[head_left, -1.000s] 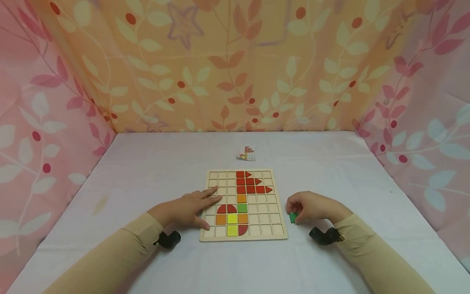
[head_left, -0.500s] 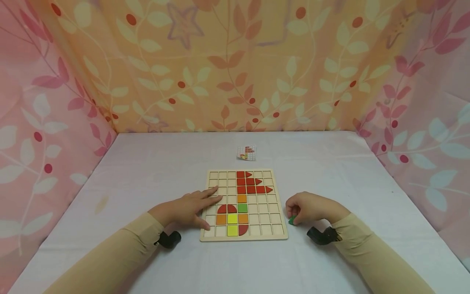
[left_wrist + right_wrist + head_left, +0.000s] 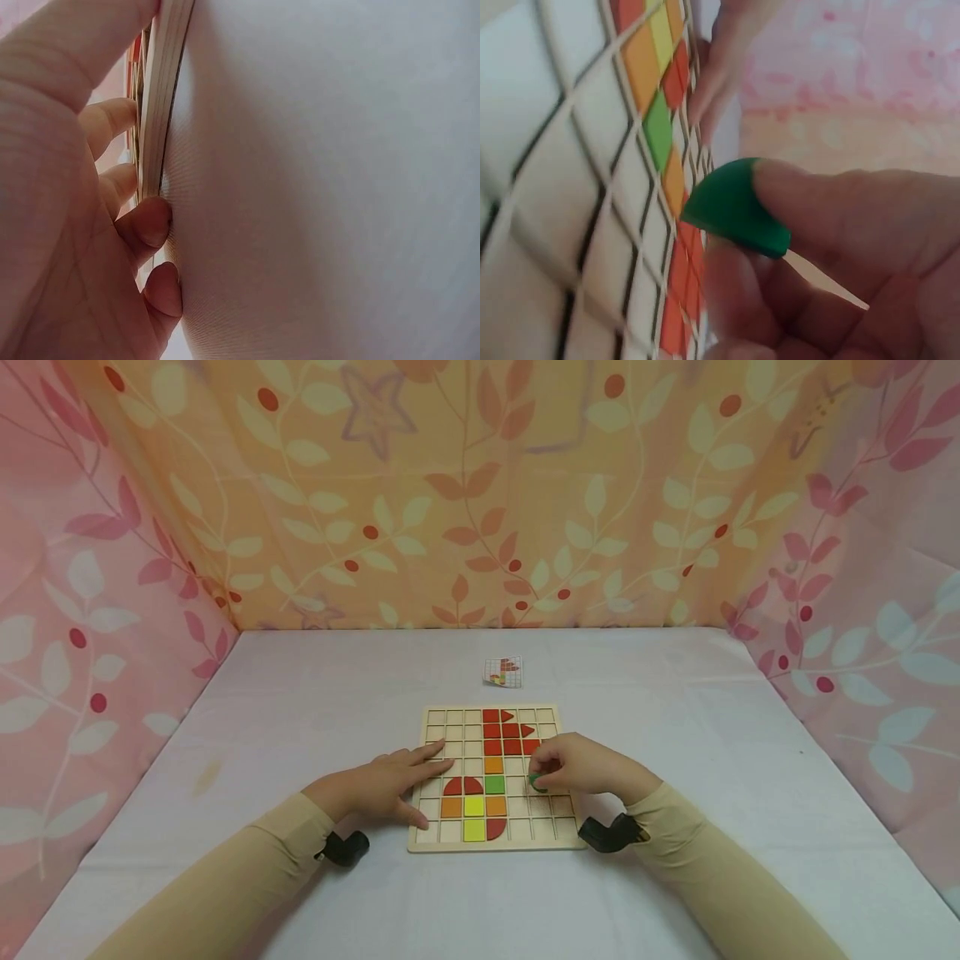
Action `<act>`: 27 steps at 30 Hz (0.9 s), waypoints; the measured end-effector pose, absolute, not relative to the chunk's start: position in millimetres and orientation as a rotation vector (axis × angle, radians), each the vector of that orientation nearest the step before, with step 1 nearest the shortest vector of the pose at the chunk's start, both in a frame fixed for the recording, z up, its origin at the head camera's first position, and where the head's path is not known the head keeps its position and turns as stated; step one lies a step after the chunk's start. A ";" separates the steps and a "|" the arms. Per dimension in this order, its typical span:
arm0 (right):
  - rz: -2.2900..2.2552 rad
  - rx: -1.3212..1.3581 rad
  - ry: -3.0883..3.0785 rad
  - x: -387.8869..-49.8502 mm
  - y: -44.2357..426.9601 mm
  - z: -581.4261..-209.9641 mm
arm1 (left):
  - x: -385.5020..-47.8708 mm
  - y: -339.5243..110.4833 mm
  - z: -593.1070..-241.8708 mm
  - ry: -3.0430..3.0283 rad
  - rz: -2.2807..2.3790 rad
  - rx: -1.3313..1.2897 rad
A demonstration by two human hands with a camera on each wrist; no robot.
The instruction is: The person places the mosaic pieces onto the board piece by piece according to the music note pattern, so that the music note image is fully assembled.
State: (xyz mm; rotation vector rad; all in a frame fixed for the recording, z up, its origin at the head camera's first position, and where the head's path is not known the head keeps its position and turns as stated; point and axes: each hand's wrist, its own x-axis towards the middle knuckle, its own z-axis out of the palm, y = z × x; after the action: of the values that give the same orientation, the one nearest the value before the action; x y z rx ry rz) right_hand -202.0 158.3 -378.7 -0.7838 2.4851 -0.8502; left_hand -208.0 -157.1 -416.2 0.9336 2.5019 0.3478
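Note:
A dark green quarter-circle tile is pinched between the thumb and fingers of my right hand, above the right half of a wooden grid board. My left hand lies spread on the board's left edge, some fingertips on top; in the left wrist view two other fingers touch the cloth beside the edge. Set in the grid are several red pieces, orange squares, two yellow squares, a light green square and red quarter circles.
Behind the board lies a small printed card with a coloured grid pattern, one corner curled. White cloth covers the table. Patterned curtains stand at the back and both sides.
My right hand has lifted the green tile from the cloth right of the board and moved left over the grid. The left hand has stayed still.

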 end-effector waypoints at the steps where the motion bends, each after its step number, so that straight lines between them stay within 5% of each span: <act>1: -0.858 -0.794 2.486 -202.3 152.9 -380.3 | -207.6 -157.1 -416.2 2.502 0.347 0.933; 27: -0.899 -0.945 2.343 -189.1 61.0 -401.8 | -209.7 -159.7 -416.8 2.496 0.355 1.003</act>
State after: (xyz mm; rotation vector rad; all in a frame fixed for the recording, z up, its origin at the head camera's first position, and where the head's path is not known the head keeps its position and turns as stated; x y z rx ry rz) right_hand -189.1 61.0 -401.8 -0.9449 2.3431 -0.8986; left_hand -209.7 -159.7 -416.8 1.0030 2.4963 0.3553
